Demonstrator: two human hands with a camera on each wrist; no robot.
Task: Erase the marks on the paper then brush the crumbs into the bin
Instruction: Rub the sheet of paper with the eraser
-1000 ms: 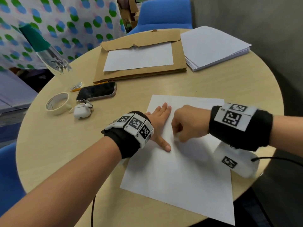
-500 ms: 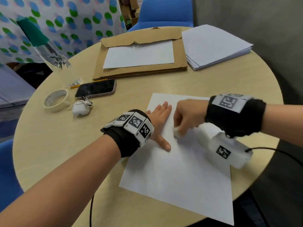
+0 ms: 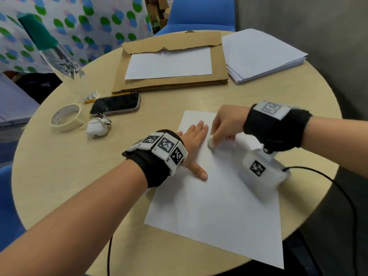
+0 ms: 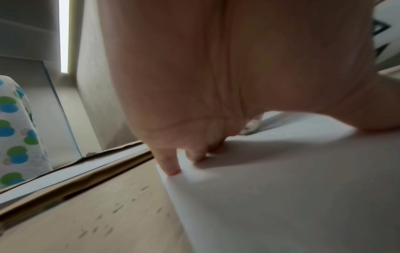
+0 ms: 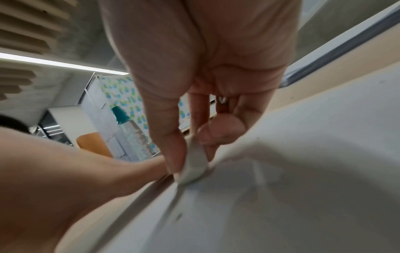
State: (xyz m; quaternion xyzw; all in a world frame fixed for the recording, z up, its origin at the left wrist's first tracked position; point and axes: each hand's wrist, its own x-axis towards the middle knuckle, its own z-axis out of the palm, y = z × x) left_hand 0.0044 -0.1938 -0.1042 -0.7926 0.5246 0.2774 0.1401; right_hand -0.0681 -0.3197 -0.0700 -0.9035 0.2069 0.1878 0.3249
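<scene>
A white sheet of paper (image 3: 215, 206) lies on the round wooden table (image 3: 69, 176) in front of me. My left hand (image 3: 194, 136) lies flat on the sheet's upper left part, fingers straight, pressing it down; the left wrist view shows its fingertips (image 4: 173, 169) at the paper's edge (image 4: 281, 188). My right hand (image 3: 223, 126) pinches a small white eraser (image 3: 211, 142) between thumb and fingers, its tip on the paper just right of the left hand. In the right wrist view the eraser (image 5: 193, 167) touches the sheet (image 5: 303, 188). I can make out no marks on the paper.
At the back lie a brown envelope (image 3: 171, 62) with a white sheet on it and a paper stack (image 3: 262, 54). To the left are a tape roll (image 3: 65, 117), a phone (image 3: 115, 104), a white earbud case (image 3: 97, 127) and a pencil (image 3: 89, 100). No bin is visible.
My right hand has moved up and slightly left across the paper with the eraser, its wrist rising. The left hand has stayed flat in place.
</scene>
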